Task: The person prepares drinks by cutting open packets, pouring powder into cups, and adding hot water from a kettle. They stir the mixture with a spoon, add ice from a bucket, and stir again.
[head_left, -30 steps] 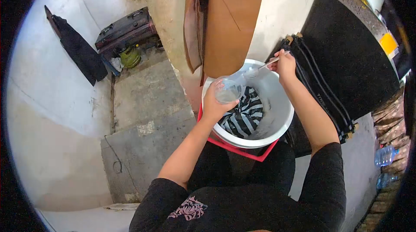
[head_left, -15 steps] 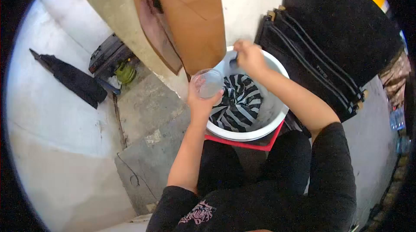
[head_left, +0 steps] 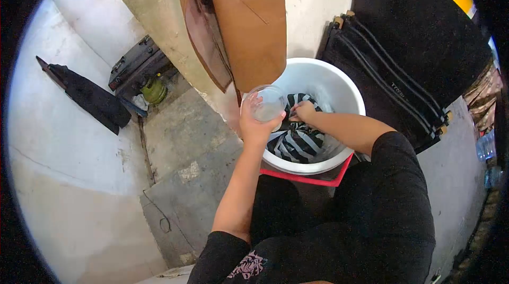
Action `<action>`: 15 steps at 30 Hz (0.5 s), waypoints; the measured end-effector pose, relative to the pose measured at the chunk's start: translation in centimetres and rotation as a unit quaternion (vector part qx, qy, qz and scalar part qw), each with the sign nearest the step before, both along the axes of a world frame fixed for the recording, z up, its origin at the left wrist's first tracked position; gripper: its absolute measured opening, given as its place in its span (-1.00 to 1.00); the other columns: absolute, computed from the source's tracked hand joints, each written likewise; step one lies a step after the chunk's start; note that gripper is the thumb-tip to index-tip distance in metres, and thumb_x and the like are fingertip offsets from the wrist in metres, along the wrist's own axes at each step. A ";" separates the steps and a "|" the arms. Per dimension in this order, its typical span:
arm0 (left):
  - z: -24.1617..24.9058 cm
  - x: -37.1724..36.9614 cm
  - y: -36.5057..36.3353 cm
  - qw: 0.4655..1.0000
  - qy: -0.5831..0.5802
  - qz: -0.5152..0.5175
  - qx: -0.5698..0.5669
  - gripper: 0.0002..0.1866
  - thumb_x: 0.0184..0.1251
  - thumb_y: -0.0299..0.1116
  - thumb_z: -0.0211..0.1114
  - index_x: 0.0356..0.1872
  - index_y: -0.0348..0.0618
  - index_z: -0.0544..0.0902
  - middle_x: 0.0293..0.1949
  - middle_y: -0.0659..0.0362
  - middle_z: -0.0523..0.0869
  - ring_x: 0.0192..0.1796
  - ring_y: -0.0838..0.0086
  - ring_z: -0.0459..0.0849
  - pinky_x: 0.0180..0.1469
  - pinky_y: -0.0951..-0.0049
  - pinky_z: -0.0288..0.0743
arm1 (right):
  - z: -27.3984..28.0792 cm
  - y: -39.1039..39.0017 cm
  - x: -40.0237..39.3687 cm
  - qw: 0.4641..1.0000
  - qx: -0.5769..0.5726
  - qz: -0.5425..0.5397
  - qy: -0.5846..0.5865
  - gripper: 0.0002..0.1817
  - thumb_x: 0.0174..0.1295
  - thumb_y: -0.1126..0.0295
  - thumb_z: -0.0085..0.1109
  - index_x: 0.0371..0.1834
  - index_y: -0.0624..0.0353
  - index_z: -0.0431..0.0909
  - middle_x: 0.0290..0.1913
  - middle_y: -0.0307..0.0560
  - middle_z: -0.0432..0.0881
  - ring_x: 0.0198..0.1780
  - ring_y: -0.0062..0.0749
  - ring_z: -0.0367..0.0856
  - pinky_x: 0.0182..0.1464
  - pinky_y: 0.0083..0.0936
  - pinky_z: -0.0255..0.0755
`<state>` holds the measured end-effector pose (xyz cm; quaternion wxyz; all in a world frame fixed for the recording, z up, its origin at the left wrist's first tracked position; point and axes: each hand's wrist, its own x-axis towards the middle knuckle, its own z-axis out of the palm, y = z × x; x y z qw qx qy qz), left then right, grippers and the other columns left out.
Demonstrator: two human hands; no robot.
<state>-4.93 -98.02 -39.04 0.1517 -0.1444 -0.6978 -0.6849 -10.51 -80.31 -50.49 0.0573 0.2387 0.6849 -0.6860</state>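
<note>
My left hand [head_left: 258, 119] is wrapped round a clear plastic tub [head_left: 266, 108], held up over the left rim of a white basin [head_left: 352, 90]. Inside the basin lies a black-and-white striped plastic bag [head_left: 299, 143], gathered toward its middle. My right hand [head_left: 303, 111] reaches down into the basin with its fingers closed at the gathered part of the bag. The fingertips are partly hidden, so the exact grip is hard to see.
Under the basin is a red-edged stand [head_left: 339, 178]. A brown board [head_left: 254, 24] hangs close behind the tub. Black folded fabric [head_left: 382, 88] stands at the right. A green gas cylinder [head_left: 155, 90] sits on the floor, far left.
My right hand has come down from above the basin's far rim to the striped bag. My left hand still holds the tub; the view has shifted slightly.
</note>
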 end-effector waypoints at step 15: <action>0.3 0.2 0.0 1.000 0.009 0.004 -0.004 -0.16 -0.38 -0.40 0.59 0.08 -0.29 0.37 -0.02 0.06 0.50 0.04 0.32 0.50 0.09 0.35 0.40 | 0.9 1.2 -1.4 0.997 -0.022 -0.074 0.010 -0.67 0.35 0.29 -0.15 -0.44 0.32 0.47 -0.43 0.10 0.55 -0.55 -0.20 0.60 -0.59 -0.39 0.60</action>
